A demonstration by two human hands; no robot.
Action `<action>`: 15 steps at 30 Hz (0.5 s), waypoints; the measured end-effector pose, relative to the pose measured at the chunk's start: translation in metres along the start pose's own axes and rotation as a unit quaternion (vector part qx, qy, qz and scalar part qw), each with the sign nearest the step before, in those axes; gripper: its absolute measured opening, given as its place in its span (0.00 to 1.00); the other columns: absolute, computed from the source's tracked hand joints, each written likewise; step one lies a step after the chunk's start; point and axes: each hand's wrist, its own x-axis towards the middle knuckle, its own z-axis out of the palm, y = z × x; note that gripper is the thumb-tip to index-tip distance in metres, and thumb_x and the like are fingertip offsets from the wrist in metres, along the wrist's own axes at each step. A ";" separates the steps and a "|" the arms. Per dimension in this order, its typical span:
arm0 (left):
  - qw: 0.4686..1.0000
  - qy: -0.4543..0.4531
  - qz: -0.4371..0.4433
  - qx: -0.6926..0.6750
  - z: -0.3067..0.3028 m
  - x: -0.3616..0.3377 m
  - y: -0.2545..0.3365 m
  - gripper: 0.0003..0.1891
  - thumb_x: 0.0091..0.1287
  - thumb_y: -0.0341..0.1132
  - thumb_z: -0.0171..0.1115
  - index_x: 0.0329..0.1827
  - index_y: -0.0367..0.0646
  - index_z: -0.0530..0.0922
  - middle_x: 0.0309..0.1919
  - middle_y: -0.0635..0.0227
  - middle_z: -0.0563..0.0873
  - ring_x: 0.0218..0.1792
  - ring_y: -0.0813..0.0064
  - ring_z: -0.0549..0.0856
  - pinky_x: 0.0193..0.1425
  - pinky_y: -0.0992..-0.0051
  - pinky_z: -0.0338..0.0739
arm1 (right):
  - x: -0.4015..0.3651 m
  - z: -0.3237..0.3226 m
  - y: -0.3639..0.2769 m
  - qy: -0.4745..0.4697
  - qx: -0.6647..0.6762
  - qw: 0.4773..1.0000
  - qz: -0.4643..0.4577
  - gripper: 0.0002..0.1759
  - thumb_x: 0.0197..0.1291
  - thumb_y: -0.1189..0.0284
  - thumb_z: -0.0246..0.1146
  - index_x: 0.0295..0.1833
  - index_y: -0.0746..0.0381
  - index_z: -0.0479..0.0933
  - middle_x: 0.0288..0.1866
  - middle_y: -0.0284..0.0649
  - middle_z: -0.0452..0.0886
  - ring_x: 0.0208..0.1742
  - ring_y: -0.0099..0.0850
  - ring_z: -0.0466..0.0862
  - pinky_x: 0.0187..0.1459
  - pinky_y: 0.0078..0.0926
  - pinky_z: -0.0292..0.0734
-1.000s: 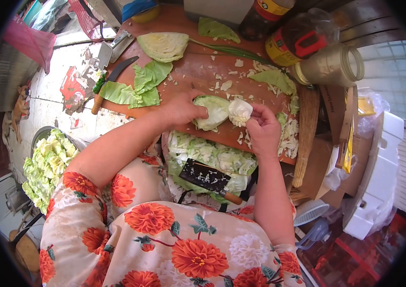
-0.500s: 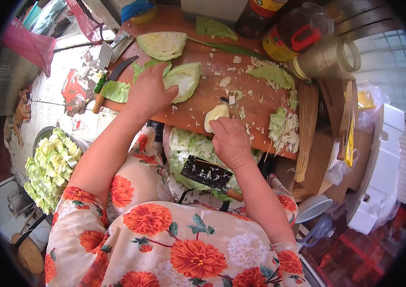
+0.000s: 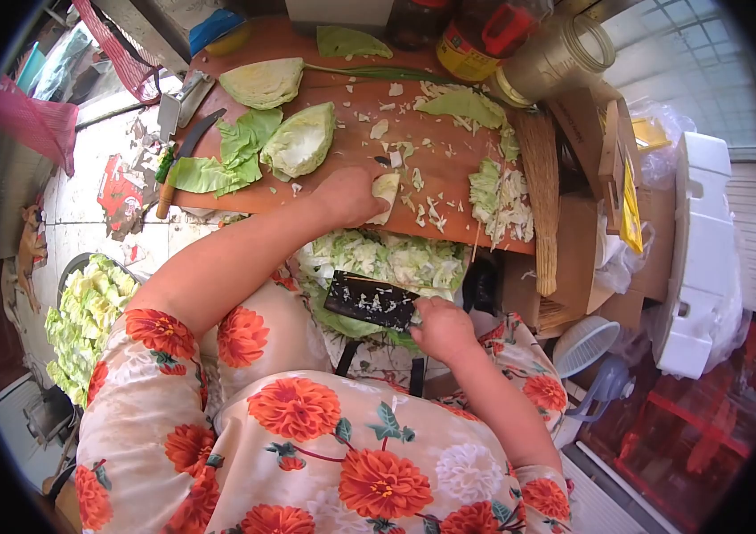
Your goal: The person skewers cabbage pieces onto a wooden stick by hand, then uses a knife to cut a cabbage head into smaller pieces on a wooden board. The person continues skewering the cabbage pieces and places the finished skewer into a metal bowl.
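Note:
My left hand (image 3: 350, 198) is closed on a pale cabbage piece (image 3: 386, 193) near the front edge of the reddish board (image 3: 355, 133). Lower right, my right hand (image 3: 443, 327) is wrapped round the handle of a dark cleaver (image 3: 367, 301), whose blade carries white cabbage bits. Beneath the blade, cut cabbage (image 3: 396, 254) fills a container below the board's edge. Two cabbage wedges (image 3: 300, 141) (image 3: 264, 83) and a loose green leaf (image 3: 247, 142) lie on the board's left part. Shredded cabbage (image 3: 496, 205) is heaped at its right.
A curved knife (image 3: 189, 151) lies at the board's left edge. Bottles (image 3: 476, 44) and a glass jar (image 3: 556, 62) stand at the back right, with a straw broom (image 3: 540, 196) beside the board. A bowl of cabbage (image 3: 93, 311) is at the left; a dog (image 3: 32, 245) is beyond.
My left hand has left the wedge and moved right onto the small cabbage piece. My right hand has let that piece go, moved down and taken hold of the cleaver's handle. The view has shifted.

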 end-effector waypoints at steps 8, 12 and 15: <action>0.933 0.000 -0.160 -0.322 0.010 0.008 -0.021 0.23 0.59 0.24 0.66 0.60 0.43 0.75 0.45 0.65 0.84 0.41 0.72 0.85 0.35 0.72 0.84 | -0.008 0.081 0.039 -0.035 -0.029 0.999 -0.006 0.15 0.48 0.71 0.65 0.43 0.63 0.74 0.44 0.47 0.79 0.51 0.46 0.79 0.53 0.40 0.74; 0.921 -0.004 -0.213 -0.326 -0.003 0.000 -0.007 0.24 0.57 0.27 0.69 0.59 0.47 0.78 0.42 0.65 0.86 0.36 0.72 0.86 0.31 0.73 0.84 | -0.005 0.041 0.028 -0.074 0.014 0.996 0.046 0.15 0.51 0.70 0.58 0.46 0.62 0.75 0.48 0.47 0.79 0.54 0.45 0.79 0.56 0.39 0.74; 0.923 -0.003 -0.217 -0.319 -0.007 -0.003 -0.007 0.23 0.58 0.28 0.69 0.58 0.47 0.79 0.40 0.66 0.86 0.35 0.74 0.86 0.30 0.75 0.83 | -0.020 -0.020 0.015 -0.053 0.027 0.997 0.049 0.16 0.49 0.70 0.59 0.46 0.62 0.75 0.45 0.49 0.81 0.51 0.47 0.81 0.53 0.40 0.75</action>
